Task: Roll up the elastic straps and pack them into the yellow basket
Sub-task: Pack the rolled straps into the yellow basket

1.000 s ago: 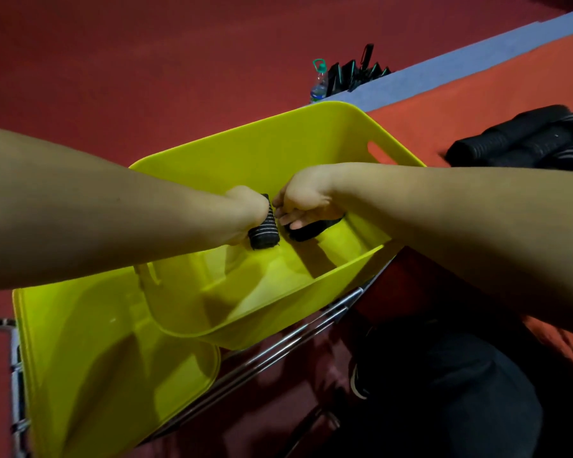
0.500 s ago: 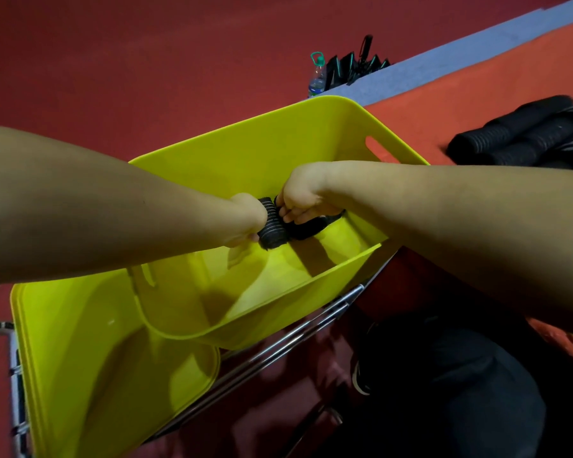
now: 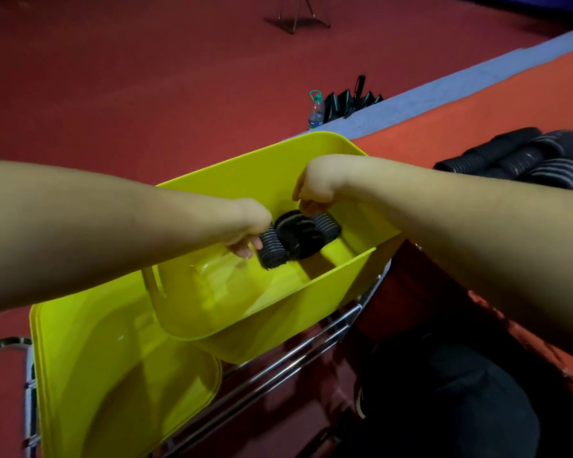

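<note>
While our left hand [image 3: 245,238] pinches the striped black strap roll [image 3: 272,249] inside the tilted yellow plastic basket [image 3: 311,285] and our right hand [image 3: 313,193] hovers curled, grip unclear, we risk it unrolling if dropped loosely.

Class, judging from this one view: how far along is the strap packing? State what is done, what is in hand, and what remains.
Done: three rolled straps lie in the upper yellow basket. In hand: the left hand touches the nearest roll, and the right hand hovers above the rolls, seemingly holding nothing. Left: a pile of rolled straps waits on the orange surface.
</note>
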`<state>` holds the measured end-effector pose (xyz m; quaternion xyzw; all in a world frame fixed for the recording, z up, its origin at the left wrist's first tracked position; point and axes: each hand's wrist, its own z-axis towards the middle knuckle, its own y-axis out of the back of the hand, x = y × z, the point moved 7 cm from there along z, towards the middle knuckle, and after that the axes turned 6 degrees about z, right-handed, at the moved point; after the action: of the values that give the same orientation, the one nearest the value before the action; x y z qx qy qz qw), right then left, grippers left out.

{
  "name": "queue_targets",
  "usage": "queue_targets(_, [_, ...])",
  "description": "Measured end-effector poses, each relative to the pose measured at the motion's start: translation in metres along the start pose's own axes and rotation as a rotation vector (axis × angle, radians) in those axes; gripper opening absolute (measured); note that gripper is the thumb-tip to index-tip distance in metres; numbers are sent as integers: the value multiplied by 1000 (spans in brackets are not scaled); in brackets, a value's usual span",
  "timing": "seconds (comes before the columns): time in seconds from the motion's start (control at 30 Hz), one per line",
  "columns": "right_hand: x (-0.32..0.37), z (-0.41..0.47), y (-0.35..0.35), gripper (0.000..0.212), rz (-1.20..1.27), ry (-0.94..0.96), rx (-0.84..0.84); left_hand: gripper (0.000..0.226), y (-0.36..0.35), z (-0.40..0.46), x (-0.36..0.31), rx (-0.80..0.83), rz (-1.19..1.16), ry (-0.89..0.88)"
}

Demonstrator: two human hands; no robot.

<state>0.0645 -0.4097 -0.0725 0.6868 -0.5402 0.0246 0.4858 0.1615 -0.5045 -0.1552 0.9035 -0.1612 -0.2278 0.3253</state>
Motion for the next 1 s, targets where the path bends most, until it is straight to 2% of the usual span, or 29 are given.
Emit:
queue_targets(0.1, [-6, -38, 35, 19, 35, 113, -186, 30, 12, -29, -33, -60, -159, -105])
queue_targets(0.2, [-31, -73, 60, 15, 140, 172, -230, 14, 33, -65, -84, -124, -344, -346])
queue_targets(0.37, [-102, -136, 123, 17, 274, 158, -409, 7, 39, -117, -162, -170, -427, -679])
queue_targets(0.57, [-216, -204, 170, 14, 289, 17, -680, 8, -3, -142, -262, -162, -320, -880])
queue_targets(0.73, [-308, -234, 197, 12, 398, -117, -894, 13, -45, -146, -351, -164, -172, -997])
queue_targets(0.87, [-353, -234, 212, 14, 429, -195, -947, 16, -81, -136, -406, -263, 117, -1011])
queue_targets(1.0, [-375, -210, 223, 16, 451, -249, -907, 25, -103, -113, -450, -307, 252, -967])
